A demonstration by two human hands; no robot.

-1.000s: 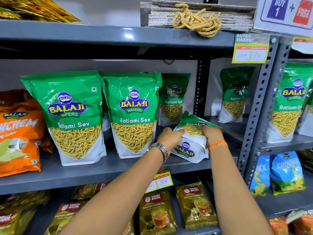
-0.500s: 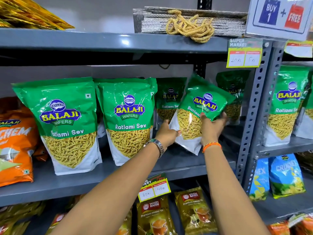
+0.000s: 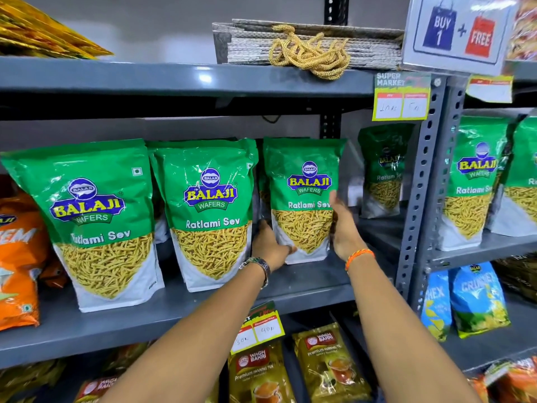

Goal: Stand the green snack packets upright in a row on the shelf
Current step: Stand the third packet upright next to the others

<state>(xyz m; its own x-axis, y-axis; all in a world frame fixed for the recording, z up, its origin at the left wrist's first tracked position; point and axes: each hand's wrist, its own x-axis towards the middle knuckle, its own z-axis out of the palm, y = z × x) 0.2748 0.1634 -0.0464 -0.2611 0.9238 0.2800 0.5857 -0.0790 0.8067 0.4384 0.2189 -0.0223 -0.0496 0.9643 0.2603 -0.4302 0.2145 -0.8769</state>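
A green Balaji Ratlami Sev packet (image 3: 305,193) stands upright on the grey middle shelf (image 3: 313,283), third in a row. My left hand (image 3: 268,245) grips its lower left corner. My right hand (image 3: 341,228) presses its right edge. To its left stand two more green packets, one in the middle (image 3: 209,210) and a larger-looking one at the left (image 3: 90,219). Another green packet (image 3: 383,170) stands further back at the right, in shadow.
Orange snack bags (image 3: 17,263) fill the shelf's left end. A perforated grey upright (image 3: 421,181) bounds the bay; more green packets (image 3: 473,184) stand beyond it. Tea packs (image 3: 328,362) lie on the shelf below, and a price tag (image 3: 258,327) hangs from the shelf's front edge.
The packet lay flat in both hands, then was lifted tilted, and now stands upright beside the second packet. My hands have shifted to its lower sides.
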